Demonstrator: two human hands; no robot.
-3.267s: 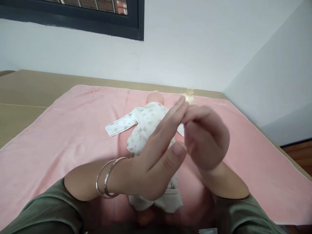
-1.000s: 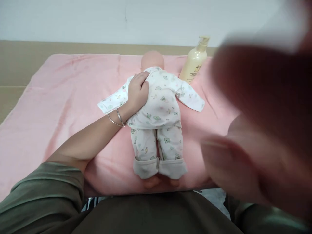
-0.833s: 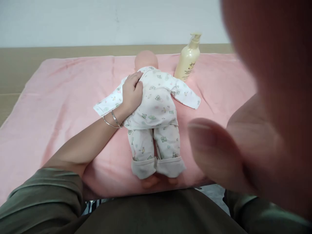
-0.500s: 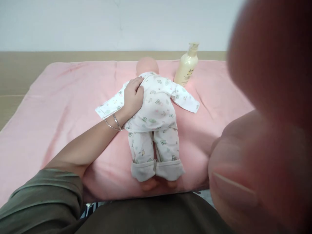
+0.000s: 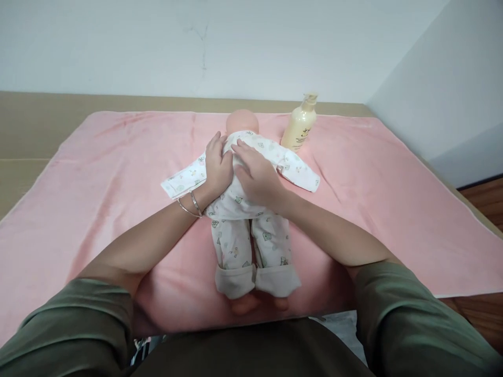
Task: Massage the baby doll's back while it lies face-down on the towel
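Observation:
A baby doll (image 5: 239, 204) in a white printed top and trousers lies face down, its head toward the wall and its feet toward me. My left hand (image 5: 218, 163) rests open on the left side of the doll's upper back, below the shoulder. On the middle and right of the back lies my right hand (image 5: 255, 175), fingers extended toward the neck and slightly blurred. Neither hand holds anything. Just beyond the doll's right sleeve stands a pale yellow pump bottle (image 5: 298, 127).
A pink blanket (image 5: 98, 178) covers the table under the doll. Behind it are a beige table edge (image 5: 51, 107) and a pale wall (image 5: 129, 47). Brown wooden floor (image 5: 485, 201) shows at the right.
My right hand has come down from close in front of the camera onto the doll's back. My left hand has stayed on the back. The view has shifted slightly.

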